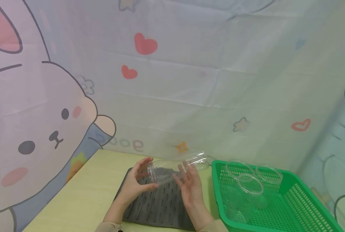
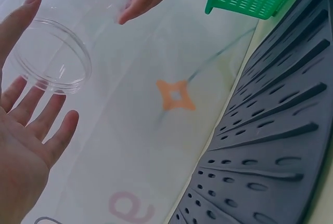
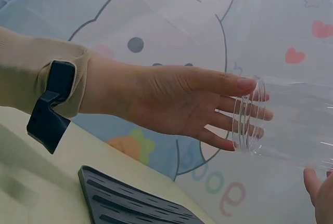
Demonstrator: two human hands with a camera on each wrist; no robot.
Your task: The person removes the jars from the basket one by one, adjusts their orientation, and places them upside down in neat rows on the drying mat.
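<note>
A clear plastic jar (image 1: 163,172) is held lying on its side in the air, its threaded rim toward the left. My left hand (image 1: 133,183) grips that rim, the thumb on the near side and the fingers across from it. The same rim (image 3: 251,115) shows between thumb and fingers in the right wrist view. Under the jar's other half is my right hand (image 1: 191,190), palm turned up and fingers spread and fairly straight against the wall. Only the right hand's fingertips (image 3: 313,185) enter the right wrist view. The jar's far end is faint in the left wrist view.
Below the hands a dark grey slotted drying mat (image 1: 149,209) lies on the pale yellow table (image 1: 73,193). To the right, a green plastic basket (image 1: 306,196) holds several clear jars (image 1: 243,193) standing mouth up. A printed cloth (image 1: 175,87) hangs behind the table.
</note>
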